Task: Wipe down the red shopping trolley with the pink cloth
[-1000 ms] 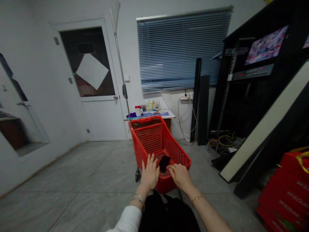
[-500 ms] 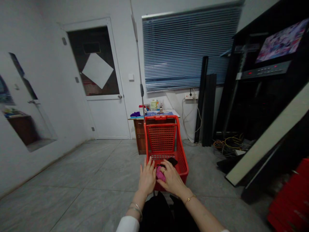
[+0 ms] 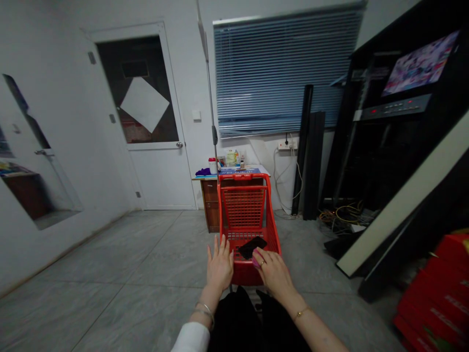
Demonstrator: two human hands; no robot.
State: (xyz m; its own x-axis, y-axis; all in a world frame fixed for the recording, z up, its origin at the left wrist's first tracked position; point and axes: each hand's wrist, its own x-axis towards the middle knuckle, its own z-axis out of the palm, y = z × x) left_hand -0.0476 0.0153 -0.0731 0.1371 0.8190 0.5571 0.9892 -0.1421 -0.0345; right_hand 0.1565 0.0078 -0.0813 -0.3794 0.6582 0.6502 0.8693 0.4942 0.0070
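Note:
A red plastic shopping cart (image 3: 247, 274) stands right in front of me. My left hand (image 3: 220, 264) lies spread at the cart's near left corner, fingers stretched out and nothing held. At the near right side, my right hand (image 3: 273, 271) is closed around a bunched pink cloth (image 3: 255, 258), mostly hidden by the fingers. A flat black item (image 3: 251, 248) rests inside the cart near its front rim; its kind is unclear. A thin metal pole (image 3: 210, 93) rises at the cart's left side.
Behind the cart is a wooden desk (image 3: 210, 205) with a red-lidded white jar (image 3: 212, 165) and a purple cloth (image 3: 202, 172). To the right stand a black rack (image 3: 361, 142), a leaning pale panel (image 3: 388, 215) and red boxes (image 3: 436, 293). A white door (image 3: 157, 178) is at the left.
My right hand has moved right with the pink cloth, away from my left hand. More of the black item now shows. The view has shifted slightly.

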